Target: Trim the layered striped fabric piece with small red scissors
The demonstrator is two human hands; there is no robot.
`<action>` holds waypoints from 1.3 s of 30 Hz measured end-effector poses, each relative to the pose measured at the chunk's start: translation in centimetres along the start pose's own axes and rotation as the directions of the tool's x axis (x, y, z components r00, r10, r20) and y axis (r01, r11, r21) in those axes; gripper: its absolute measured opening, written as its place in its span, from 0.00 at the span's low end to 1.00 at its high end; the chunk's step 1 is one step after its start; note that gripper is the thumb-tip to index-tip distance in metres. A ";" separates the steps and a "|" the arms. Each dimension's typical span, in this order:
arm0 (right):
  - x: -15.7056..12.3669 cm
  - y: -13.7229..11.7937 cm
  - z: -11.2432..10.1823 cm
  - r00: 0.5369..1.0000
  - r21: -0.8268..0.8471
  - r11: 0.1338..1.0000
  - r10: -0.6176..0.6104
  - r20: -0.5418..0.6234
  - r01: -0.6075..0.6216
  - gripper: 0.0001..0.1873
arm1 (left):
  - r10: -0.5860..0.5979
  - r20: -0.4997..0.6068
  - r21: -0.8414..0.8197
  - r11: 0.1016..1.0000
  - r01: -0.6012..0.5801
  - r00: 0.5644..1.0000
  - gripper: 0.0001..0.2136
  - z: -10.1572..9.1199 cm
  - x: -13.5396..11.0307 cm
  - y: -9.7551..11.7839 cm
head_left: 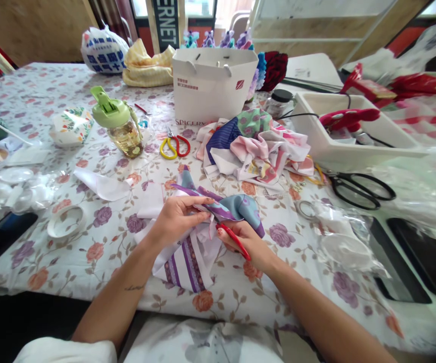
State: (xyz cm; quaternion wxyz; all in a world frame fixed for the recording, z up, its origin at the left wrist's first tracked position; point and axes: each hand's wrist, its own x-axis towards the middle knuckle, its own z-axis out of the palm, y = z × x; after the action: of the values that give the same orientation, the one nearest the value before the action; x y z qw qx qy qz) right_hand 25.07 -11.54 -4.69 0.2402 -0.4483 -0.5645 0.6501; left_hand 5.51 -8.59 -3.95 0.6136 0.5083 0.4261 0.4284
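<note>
My left hand [182, 214] pinches the edge of a blue and purple piece of fabric [242, 206] just above the table. In my right hand [248, 244] is a small pair of scissors with a red handle [236, 241]; its blades are mostly hidden where they meet the cloth. Below both hands hangs a white piece of fabric with purple stripes [187, 264], lying partly on the tablecloth. How the two pieces join between my fingers cannot be made out.
Beyond my hands lies a heap of fabric scraps [256, 151], with red-and-yellow-handled scissors [174, 147] left of it. A green-lidded bottle [117, 123] and a white paper bag [210, 83] stand behind. Black scissors [362, 190], a white bin [362, 146] and phones [426, 257] are at right; a tape roll [66, 222] is at left.
</note>
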 end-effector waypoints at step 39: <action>-0.2 -0.5 0.0 1.000 -0.040 0.999 0.027 -0.015 -0.028 0.28 | -0.006 0.001 -0.039 0.999 0.006 1.000 0.15 0.2 0.0 0.0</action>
State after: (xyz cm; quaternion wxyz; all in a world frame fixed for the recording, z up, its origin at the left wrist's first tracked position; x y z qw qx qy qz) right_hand 25.01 -11.56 -4.17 0.2263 -0.4656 -0.5694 0.6386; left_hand 5.71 -8.67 -3.90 0.6246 0.4954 0.4190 0.4346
